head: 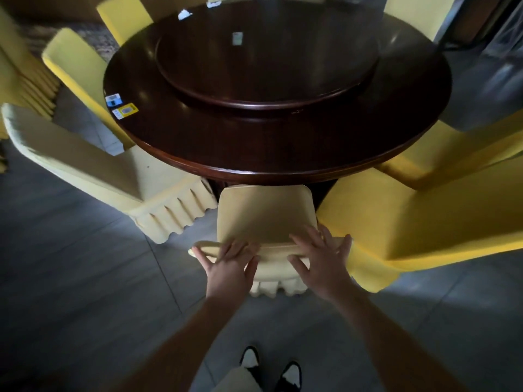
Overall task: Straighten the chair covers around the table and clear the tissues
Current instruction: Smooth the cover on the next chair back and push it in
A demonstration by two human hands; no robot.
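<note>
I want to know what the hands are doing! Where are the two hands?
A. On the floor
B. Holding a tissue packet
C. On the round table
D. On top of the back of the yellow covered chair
D: the left hand and right hand both lie with spread fingers on the top edge of the chair cover.

The round table (283,154) looks like dark wood with a glossy, polished finish that catches light along its rim; the turntable (266,66) on it has the same smooth, shiny dark wood; the chair covers (263,216) are matt yellow cloth, soft-looking, pleated at the hems, smooth over the backs; the small packets (124,110) near the table edge look like glossy printed wrapping; the floor (70,278) is grey tile with a dull sheen.
</note>
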